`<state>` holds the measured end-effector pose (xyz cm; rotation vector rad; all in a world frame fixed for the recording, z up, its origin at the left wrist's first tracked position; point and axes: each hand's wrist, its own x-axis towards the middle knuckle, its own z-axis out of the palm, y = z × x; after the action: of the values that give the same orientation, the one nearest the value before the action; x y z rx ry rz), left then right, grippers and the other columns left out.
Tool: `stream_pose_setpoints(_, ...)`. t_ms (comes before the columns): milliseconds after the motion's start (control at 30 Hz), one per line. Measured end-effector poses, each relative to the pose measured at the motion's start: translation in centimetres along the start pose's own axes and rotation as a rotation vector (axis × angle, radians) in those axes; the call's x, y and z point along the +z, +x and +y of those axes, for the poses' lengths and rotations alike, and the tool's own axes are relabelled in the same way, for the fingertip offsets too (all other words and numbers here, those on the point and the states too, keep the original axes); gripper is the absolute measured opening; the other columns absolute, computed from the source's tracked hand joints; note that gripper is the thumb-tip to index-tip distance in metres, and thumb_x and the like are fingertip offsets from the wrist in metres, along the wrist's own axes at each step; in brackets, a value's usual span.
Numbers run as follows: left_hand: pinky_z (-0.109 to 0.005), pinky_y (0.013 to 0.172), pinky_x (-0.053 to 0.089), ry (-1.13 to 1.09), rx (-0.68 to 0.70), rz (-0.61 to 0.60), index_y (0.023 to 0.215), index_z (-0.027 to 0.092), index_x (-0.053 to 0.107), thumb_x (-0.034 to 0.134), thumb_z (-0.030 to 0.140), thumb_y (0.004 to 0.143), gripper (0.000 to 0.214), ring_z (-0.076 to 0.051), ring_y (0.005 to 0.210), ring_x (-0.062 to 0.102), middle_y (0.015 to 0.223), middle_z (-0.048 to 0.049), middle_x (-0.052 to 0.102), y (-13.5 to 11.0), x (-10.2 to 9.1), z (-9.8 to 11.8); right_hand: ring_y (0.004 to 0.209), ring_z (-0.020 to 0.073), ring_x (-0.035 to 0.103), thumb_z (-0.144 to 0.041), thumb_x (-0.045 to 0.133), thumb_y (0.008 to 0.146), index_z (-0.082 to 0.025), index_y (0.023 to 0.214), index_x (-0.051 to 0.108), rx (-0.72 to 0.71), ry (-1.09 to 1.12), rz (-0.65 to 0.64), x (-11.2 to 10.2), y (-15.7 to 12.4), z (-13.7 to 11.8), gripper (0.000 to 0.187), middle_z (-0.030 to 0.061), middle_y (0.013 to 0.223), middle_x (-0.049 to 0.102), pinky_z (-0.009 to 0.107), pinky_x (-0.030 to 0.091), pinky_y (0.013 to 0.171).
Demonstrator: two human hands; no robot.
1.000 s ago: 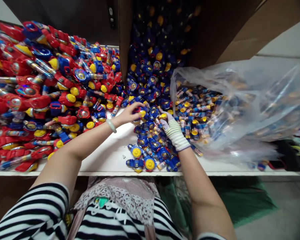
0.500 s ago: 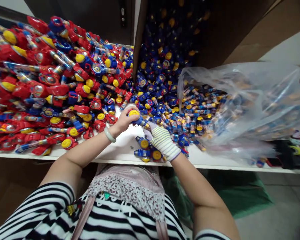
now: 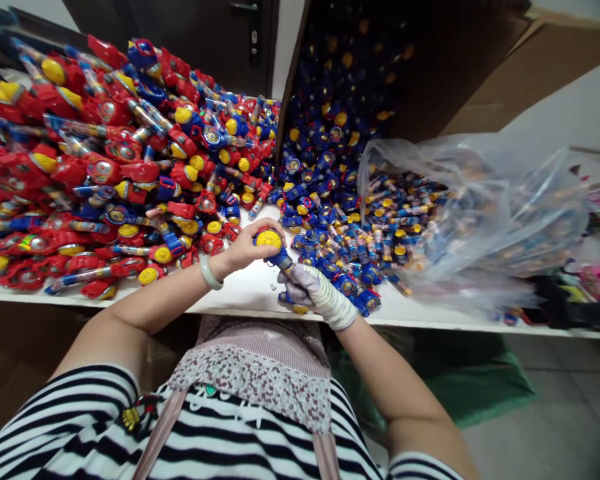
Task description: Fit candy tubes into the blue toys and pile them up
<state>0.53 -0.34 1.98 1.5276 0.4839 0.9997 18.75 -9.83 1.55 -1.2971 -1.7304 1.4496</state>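
Observation:
Between my hands is a blue toy with a round yellow disc [image 3: 269, 239]. My left hand [image 3: 245, 250], bare with a pale bangle at the wrist, is closed around the disc end, thumb pressed on its side. My right hand [image 3: 323, 297], in a striped knit glove, pinches the narrow lower end of the same toy; its fingertips partly hide that end. Beneath the gloved fingers, another blue toy [image 3: 300, 309] lies mostly covered at the table's front edge. More blue toys [image 3: 347, 285] lie just beyond the glove.
Red and blue toys with clear tubes [image 3: 125, 147] are heaped on the left. A dark box [image 3: 420, 80] spills blue toys onto the white table [image 3: 235, 293]. Small printed tubes with yellow caps [image 3: 380, 243] lie beside a clear plastic bag [image 3: 480, 200] on the right.
The camera view has shifted a little. Both hands, still on the blue toy, have come slightly nearer my body, and the gloved hand now covers most of the toys below it.

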Motion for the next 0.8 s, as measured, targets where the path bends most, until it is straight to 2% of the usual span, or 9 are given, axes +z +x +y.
stream_pose_setpoints(67,-0.023,0.063,0.049,-0.029,-0.019,0.054,0.091,0.016,0.063,0.077,0.036,0.068,0.033,-0.015,0.075,0.06,0.085,-0.0038,0.063,0.3,0.1,-0.5,0.04,0.0102,0.028,-0.062,0.02,0.096,-0.02,0.097,0.056,-0.014,-0.028,0.068,-0.2,0.7,0.6,0.055,-0.0083,0.052,0.036,0.022,0.031,0.042)
stream_pose_setpoints(167,-0.02,0.049,0.043,-0.014,-0.171,0.193,0.087,0.016,0.061,0.076,0.034,0.068,0.03,-0.009,0.057,0.053,0.074,0.0005,0.057,0.9,0.5,-1.2,0.056,0.0129,0.045,-0.057,0.046,0.089,-0.021,0.088,0.056,0.008,-0.336,0.298,-1.2,1.5,0.2,0.037,-0.0008,0.067,0.052,0.024,0.035,0.054)
stream_pose_setpoints(267,-0.019,0.043,0.038,-0.05,-0.244,0.259,0.086,0.017,0.059,0.073,0.035,0.07,0.028,-0.007,0.05,0.047,0.07,0.0028,0.052,1.3,0.7,-1.2,0.065,0.0149,0.049,-0.048,0.052,0.088,-0.021,0.083,0.055,0.038,-0.579,0.365,-2.1,1.5,-0.3,0.028,0.0043,0.078,0.059,0.026,0.035,0.061)
stream_pose_setpoints(333,-0.019,0.047,0.041,0.004,-0.206,0.184,0.086,0.017,0.061,0.075,0.035,0.068,0.029,-0.009,0.055,0.05,0.074,0.0011,0.055,1.4,0.5,-0.7,0.062,0.014,0.048,-0.051,0.047,0.091,-0.021,0.082,0.054,0.017,-0.474,0.3,-2.1,1.2,0.1,0.032,0.0026,0.073,0.057,0.026,0.035,0.059)
stream_pose_setpoints(467,-0.023,0.064,0.049,0.13,-0.1,-0.04,0.084,0.015,0.066,0.08,0.032,0.061,0.032,-0.014,0.073,0.058,0.083,-0.0035,0.063,1.7,-0.5,0.2,0.05,0.0103,0.038,-0.066,0.044,0.089,-0.021,0.081,0.052,0.028,0.106,0.082,-1.0,1.0,2.0,0.046,-0.0047,0.059,0.046,0.023,0.033,0.05)
stream_pose_setpoints(533,-0.023,0.065,0.049,0.141,-0.112,-0.07,0.084,0.015,0.066,0.08,0.032,0.061,0.032,-0.015,0.074,0.059,0.084,-0.0039,0.063,1.9,-0.8,0.1,0.048,0.0097,0.036,-0.069,0.044,0.087,-0.021,0.084,0.054,0.061,0.224,0.041,-0.8,1.4,2.7,0.05,-0.0062,0.057,0.043,0.023,0.032,0.049)
stream_pose_setpoints(600,-0.021,0.06,0.046,0.153,-0.155,-0.013,0.085,0.015,0.065,0.08,0.033,0.063,0.032,-0.012,0.069,0.056,0.081,-0.0025,0.061,2.1,-0.9,-0.4,0.051,0.0107,0.04,-0.069,0.044,0.087,-0.02,0.086,0.057,0.049,0.136,0.098,-1.0,2.0,3.0,0.051,-0.0044,0.06,0.048,0.024,0.034,0.051)
stream_pose_setpoints(700,-0.019,0.056,0.043,0.151,-0.194,0.147,0.085,0.015,0.063,0.077,0.034,0.067,0.03,-0.009,0.062,0.052,0.076,0.0006,0.058,2.4,-0.5,-1.1,0.065,0.0143,0.051,-0.063,0.043,0.091,-0.02,0.092,0.06,-0.018,-0.209,0.293,-1.9,3.0,2.6,0.047,0.0012,0.074,0.059,0.026,0.038,0.061)
stream_pose_setpoints(800,-0.019,0.057,0.043,0.091,-0.192,0.223,0.082,0.014,0.061,0.077,0.032,0.065,0.029,-0.009,0.063,0.052,0.075,0.0017,0.057,2.7,0.0,-1.4,0.069,0.0167,0.056,-0.058,0.041,0.093,-0.02,0.091,0.062,-0.079,-0.495,0.382,-2.4,3.5,2.3,0.043,0.0033,0.077,0.063,0.027,0.038,0.065)
